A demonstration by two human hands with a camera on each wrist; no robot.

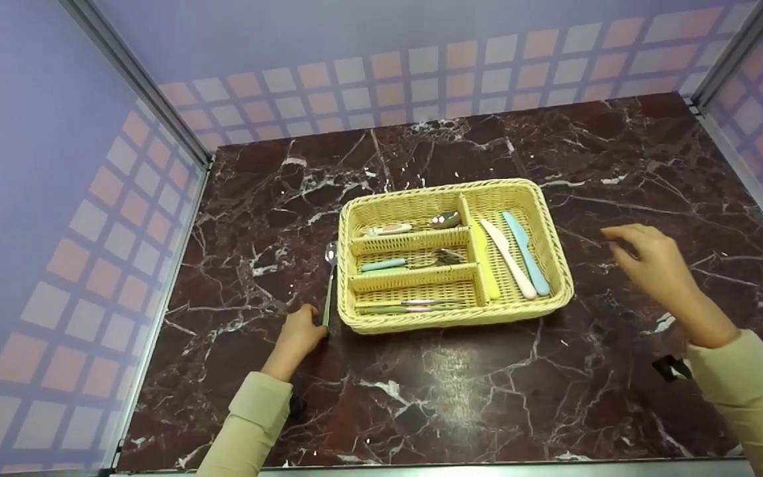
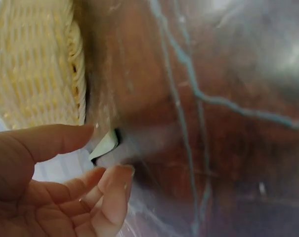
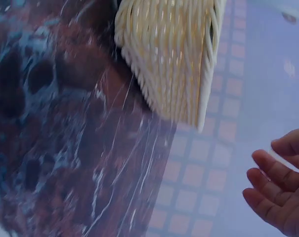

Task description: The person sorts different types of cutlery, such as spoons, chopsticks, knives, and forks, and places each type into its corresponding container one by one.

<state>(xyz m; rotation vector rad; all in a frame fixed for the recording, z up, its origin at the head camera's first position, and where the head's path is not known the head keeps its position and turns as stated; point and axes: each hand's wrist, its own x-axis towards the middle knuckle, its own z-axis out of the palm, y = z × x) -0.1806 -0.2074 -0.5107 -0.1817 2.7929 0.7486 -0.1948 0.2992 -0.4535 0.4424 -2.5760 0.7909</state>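
A spoon [image 1: 330, 278] with a metal bowl and a green handle lies lengthwise along the left side of the yellow woven basket [image 1: 348, 265]. At its near end is my left hand [image 1: 299, 336]. In the left wrist view, the thumb and fingers stand apart on either side of the pale green handle end [image 2: 106, 145]. My right hand [image 1: 653, 262] is held right of the basket with nothing in it, its fingers loosely bent. In the right wrist view, that hand [image 3: 287, 190] appears at the lower right edge, away from the basket.
In the basket's right compartment lie a yellow knife [image 1: 487, 265], a white knife [image 1: 508, 258] and a blue knife [image 1: 527, 255]. Its left compartments hold a white-handled spoon [image 1: 448, 220], a blue-handled utensil [image 1: 383, 265] and chopsticks [image 1: 414, 308]. Tiled-pattern panels [image 1: 368, 79] border the marble-patterned table [image 1: 448, 397].
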